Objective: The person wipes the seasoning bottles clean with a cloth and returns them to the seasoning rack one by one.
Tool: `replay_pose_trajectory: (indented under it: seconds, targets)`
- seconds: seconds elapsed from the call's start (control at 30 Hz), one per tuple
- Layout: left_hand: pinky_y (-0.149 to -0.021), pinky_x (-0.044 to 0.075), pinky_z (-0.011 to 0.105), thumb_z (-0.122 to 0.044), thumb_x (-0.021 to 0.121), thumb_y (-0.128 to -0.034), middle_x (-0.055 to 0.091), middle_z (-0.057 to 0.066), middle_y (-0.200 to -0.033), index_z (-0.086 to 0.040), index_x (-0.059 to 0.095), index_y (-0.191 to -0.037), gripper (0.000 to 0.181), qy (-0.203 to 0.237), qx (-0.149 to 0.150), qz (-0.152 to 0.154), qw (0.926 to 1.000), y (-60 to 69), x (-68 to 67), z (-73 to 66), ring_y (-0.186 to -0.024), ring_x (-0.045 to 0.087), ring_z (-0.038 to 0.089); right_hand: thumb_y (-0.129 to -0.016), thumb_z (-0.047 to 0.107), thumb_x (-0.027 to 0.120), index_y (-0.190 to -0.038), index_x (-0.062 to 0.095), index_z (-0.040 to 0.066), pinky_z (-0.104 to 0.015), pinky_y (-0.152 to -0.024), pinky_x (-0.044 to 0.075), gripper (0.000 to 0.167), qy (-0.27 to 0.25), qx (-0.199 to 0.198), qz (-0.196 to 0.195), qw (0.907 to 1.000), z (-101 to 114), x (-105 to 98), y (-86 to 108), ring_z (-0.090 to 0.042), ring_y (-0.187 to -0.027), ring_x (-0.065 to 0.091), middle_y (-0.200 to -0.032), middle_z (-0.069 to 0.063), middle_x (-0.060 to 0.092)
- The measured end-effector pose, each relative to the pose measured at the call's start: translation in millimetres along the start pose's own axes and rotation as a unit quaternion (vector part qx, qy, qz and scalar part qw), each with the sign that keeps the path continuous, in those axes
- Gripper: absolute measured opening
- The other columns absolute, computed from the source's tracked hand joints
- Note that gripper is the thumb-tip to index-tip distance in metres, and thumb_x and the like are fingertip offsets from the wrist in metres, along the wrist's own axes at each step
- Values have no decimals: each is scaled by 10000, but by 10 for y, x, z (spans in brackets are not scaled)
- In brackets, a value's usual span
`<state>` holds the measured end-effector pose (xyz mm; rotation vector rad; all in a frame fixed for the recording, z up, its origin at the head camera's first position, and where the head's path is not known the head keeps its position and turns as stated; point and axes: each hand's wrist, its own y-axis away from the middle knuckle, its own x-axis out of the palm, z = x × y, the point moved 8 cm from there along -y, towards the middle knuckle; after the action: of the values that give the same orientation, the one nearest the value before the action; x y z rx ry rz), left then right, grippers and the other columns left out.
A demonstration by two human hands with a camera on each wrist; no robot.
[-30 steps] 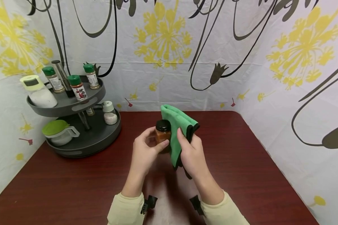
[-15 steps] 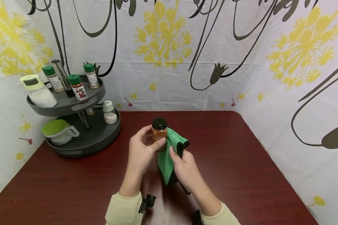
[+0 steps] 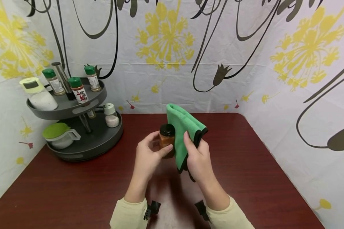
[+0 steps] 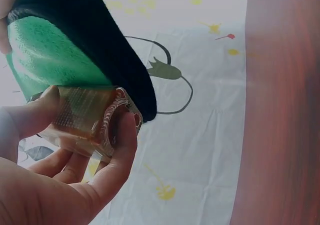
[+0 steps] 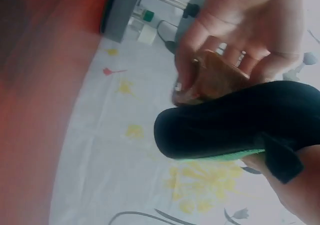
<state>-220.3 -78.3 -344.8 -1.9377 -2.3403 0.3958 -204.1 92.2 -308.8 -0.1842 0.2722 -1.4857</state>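
My left hand (image 3: 149,159) grips a small clear spice jar (image 3: 167,140) with a black lid and reddish-brown contents, held above the table. In the left wrist view the thumb lies on one face of the jar (image 4: 82,112) and a finger reaches under its ribbed glass base. A folded green cloth (image 3: 182,127) with black edging is pinched in my right hand (image 3: 200,159), thumb on the near side. Its green face lies against the jar's right side. From the right wrist, the dark edge of the cloth (image 5: 225,120) covers part of the jar.
At the left stands a two-tier grey rack (image 3: 89,149). Green-capped shakers (image 3: 80,92), a white-filled container (image 3: 41,97) and a steel cylinder (image 3: 63,79) fill its top; a green-lidded cup (image 3: 60,136) and a white-capped shaker (image 3: 111,117) sit below. The dark red table (image 3: 246,178) meets patterned hangings.
The cloth dipped down along the jar with the right hand half a second ago, and is now raised again above the lid's height. The left hand kept its grip, shifting slightly right.
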Motion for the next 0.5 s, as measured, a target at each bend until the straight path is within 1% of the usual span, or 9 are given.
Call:
replay_pose_trajectory:
  seconds: [0.07,0.17,0.27,0.37,0.43,0.5]
  targets:
    - [-929,628,437,-85,864,-888,755,132,-1247,-112,707,-1365,503,2,1,-19,10000,6,-2,-6,-1105,746,292,-1143,363,482,-1352,666,81,-306,-747,560,396,38,34,12,10000,-51,15,15,-184,-809,658,-1039,-189,700]
    - [-950,622,452,-80,858,-893,752,139,-1261,-111,705,-1371,504,28,-18,-87,10000,8,-22,-26,-1125,741,300,-1141,381,487,-1276,678,61,-321,-742,568,396,195,231,125,9995,-191,65,47,-200,-798,660,-971,-191,683]
    - [-976,613,470,-65,854,-892,746,140,-1280,-118,698,-1385,520,79,-69,-157,9998,5,-53,-45,-1148,737,304,-1140,406,484,-1216,679,53,-347,-786,585,410,421,522,356,9971,-351,124,85,-211,-864,698,-1020,-193,710]
    - [-995,607,478,-56,850,-894,742,143,-1292,-123,691,-1399,533,131,-101,-211,9996,0,-81,-49,-1160,736,307,-1138,421,485,-1206,687,55,-356,-831,586,424,754,829,589,9920,-499,166,111,-197,-924,716,-1066,-175,733]
    - [-999,607,477,-52,848,-896,740,146,-1299,-123,685,-1406,540,156,-132,-220,9995,-3,-87,-36,-1166,736,309,-1134,426,491,-1221,695,56,-354,-857,580,431,947,993,702,9880,-558,177,119,-180,-965,718,-1097,-149,743]
    - [-993,609,472,-56,847,-898,740,148,-1298,-121,684,-1408,539,163,-158,-197,9995,-2,-80,-17,-1159,738,310,-1133,420,496,-1218,699,61,-347,-856,570,422,1100,1110,752,9848,-581,175,112,-169,-958,703,-1052,-120,733]
